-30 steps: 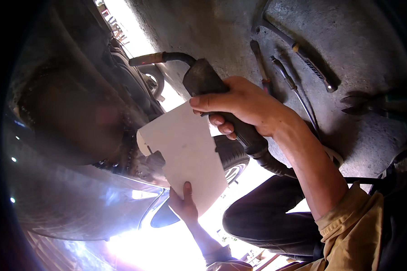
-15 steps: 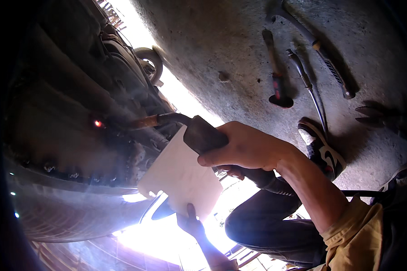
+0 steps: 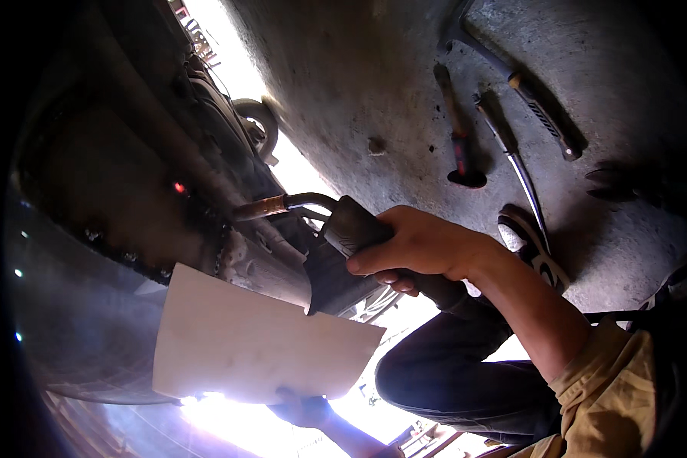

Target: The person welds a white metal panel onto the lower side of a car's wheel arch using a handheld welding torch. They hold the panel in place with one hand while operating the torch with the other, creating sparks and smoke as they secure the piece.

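Note:
My right hand is closed around the handle of a welding torch. The torch's bent neck ends in a copper-coloured nozzle pointing left toward a dark metal panel. A small red-hot spot glows on that panel, apart from the nozzle. Below the torch, my left hand grips the lower edge of a pale flat sheet, its fingers partly behind it and dim against the glare. The sheet covers part of the panel's lower edge and the curved metal body.
On the concrete floor at upper right lie a hammer-like tool with a long dark handle, a red-and-black handled tool and a metal rod tool. A patterned shoe and dark trousered knee are at right.
The sheet has swung left and turned wider, with my left hand moving down and left. The torch has shifted slightly right, and the glowing spot looks dimmer.

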A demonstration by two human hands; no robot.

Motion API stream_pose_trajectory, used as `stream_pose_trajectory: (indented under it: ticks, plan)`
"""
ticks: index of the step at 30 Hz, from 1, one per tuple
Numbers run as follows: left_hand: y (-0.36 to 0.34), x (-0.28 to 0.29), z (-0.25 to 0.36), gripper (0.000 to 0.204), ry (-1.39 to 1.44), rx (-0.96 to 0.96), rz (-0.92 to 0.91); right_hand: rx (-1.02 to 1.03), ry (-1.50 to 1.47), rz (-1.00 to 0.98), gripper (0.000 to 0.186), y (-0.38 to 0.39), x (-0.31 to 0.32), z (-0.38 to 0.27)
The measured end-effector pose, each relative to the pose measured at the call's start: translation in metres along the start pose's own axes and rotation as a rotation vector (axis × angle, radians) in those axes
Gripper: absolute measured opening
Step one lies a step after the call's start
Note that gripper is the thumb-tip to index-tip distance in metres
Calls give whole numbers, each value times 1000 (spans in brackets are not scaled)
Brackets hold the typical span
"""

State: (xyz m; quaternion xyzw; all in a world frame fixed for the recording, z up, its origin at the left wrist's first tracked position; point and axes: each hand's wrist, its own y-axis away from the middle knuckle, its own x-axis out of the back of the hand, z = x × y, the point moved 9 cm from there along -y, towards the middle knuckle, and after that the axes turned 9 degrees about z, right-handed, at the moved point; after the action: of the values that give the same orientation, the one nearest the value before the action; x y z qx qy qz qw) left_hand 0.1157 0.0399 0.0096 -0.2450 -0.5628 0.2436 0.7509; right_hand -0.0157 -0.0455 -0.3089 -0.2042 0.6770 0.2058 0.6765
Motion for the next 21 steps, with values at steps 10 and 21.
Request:
stream_pose_trajectory:
  ticks: [10, 21]
  plan:
    - [-1, 5, 13, 61, 44, -80, 216, 130, 41, 52, 21, -2, -17, -7]
    - [-28, -50, 22, 59, 338, -125, -35, 194, 76, 99, 16, 3, -16, -19]
